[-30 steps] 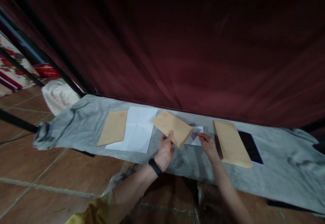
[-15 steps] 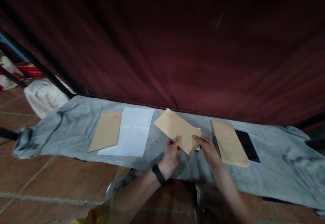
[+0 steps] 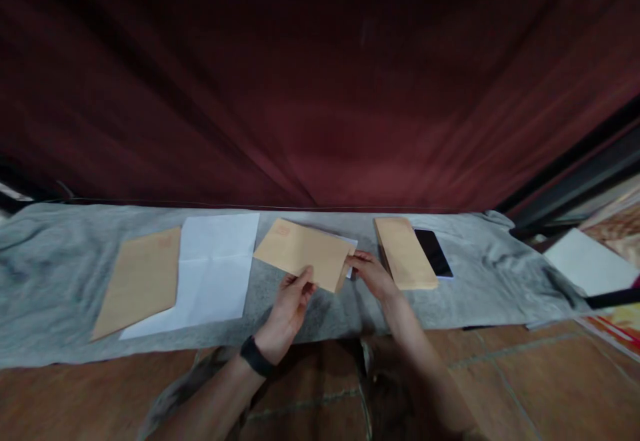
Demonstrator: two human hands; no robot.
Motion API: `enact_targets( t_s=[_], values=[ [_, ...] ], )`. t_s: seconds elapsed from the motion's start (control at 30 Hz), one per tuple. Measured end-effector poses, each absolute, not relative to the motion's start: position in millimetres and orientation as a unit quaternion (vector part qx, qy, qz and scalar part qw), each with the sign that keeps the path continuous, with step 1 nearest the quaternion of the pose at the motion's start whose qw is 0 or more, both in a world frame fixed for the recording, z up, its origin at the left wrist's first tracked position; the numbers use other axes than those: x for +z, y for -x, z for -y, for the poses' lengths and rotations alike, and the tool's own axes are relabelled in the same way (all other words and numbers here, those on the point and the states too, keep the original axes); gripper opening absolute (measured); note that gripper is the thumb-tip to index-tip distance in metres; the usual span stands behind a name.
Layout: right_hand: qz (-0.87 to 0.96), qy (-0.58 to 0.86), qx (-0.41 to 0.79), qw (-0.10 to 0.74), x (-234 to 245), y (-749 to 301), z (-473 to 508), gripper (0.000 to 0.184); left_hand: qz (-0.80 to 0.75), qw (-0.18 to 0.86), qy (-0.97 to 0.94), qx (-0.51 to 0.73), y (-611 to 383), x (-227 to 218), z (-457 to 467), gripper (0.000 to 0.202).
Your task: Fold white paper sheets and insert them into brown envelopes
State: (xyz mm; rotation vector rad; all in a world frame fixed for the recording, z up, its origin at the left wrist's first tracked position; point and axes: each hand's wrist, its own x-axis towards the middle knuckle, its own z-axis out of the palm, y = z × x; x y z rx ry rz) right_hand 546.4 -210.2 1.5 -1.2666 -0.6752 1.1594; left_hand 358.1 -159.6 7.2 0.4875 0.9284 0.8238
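A tan paper envelope (image 3: 305, 248) with a small red print is held over the grey cloth, tilted, its right end toward my right hand. My left hand (image 3: 294, 294) pinches its lower edge, thumb on top. At the right end, the fingers of my right hand (image 3: 367, 269) are closed on the envelope's flap. A strip of white paper (image 3: 353, 244) shows behind that end; whether it lies inside or under the envelope I cannot tell. To the left, another tan envelope (image 3: 140, 274) overlaps a creased white sheet (image 3: 215, 268).
On the right lie a stack of tan envelopes (image 3: 407, 254) and a dark phone (image 3: 434, 252) partly beneath it. Grey cloth (image 3: 480, 281) covers the narrow surface. A dark red curtain (image 3: 320, 94) hangs behind, with a black bar (image 3: 575, 168) at the right.
My view has swung to the right. The held envelope has turned flatter, and my right hand has shifted to its end edge, where the flap now stands out. My left hand keeps its pinch.
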Motion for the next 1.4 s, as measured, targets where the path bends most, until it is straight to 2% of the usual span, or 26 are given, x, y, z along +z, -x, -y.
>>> enact_targets(
  t_s=[0.1,0.2,0.27,0.3,0.33,0.43,0.47,0.53,0.63,0.87,1.03,1.2,1.4],
  values=[
    [0.321,0.555,0.474,0.603,-0.9,-549.1,207.2,0.026,-0.424,0.802,-0.292,0.303,-356.1,3.9,175.7,0.036],
    [0.355,0.579,0.438,0.589,-5.3,-553.1,204.1,0.024,-0.364,0.769,-0.503,0.151,-352.9,5.7,189.1,0.034],
    [0.374,0.597,0.416,0.575,-8.5,-555.6,203.3,0.024,-0.311,0.636,-0.691,0.145,-350.8,11.5,188.3,0.027],
    [0.383,0.604,0.407,0.569,-9.6,-556.7,203.6,0.024,-0.286,0.536,-0.776,0.171,-349.9,15.3,183.7,0.021],
    [0.392,0.608,0.401,0.563,-10.1,-557.8,204.3,0.024,-0.257,0.431,-0.841,0.201,-349.2,19.2,176.5,0.023],
    [0.410,0.598,0.409,0.554,-6.5,-560.8,208.5,0.022,-0.212,0.206,-0.937,0.184,-348.1,26.9,146.0,0.084],
    [0.414,0.589,0.420,0.553,-3.8,-561.9,210.3,0.021,-0.216,0.164,-0.949,0.164,-347.8,27.5,136.0,0.098],
    [0.416,0.571,0.443,0.552,2.4,-563.9,213.6,0.020,-0.220,0.114,-0.961,0.125,-347.2,26.2,120.9,0.113],
    [0.413,0.555,0.475,0.544,9.4,-566.4,217.0,0.024,-0.209,0.102,-0.969,0.086,-345.7,22.3,112.4,0.117],
    [0.397,0.531,0.521,0.538,15.4,-567.5,219.7,0.025,-0.198,0.164,-0.965,0.052,-342.3,24.3,115.4,0.131],
    [0.393,0.523,0.534,0.535,20.2,-568.2,220.9,0.023,-0.193,0.182,-0.964,0.026,-341.8,28.2,118.7,0.133],
    [0.418,0.558,0.471,0.540,8.9,-569.9,218.1,0.018,-0.207,0.130,-0.968,0.055,-343.7,27.6,121.4,0.134],
    [0.488,0.674,0.293,0.472,-6.8,-566.9,211.2,0.015,-0.245,0.114,-0.961,0.056,-341.2,14.1,119.4,0.130]
  ],
)
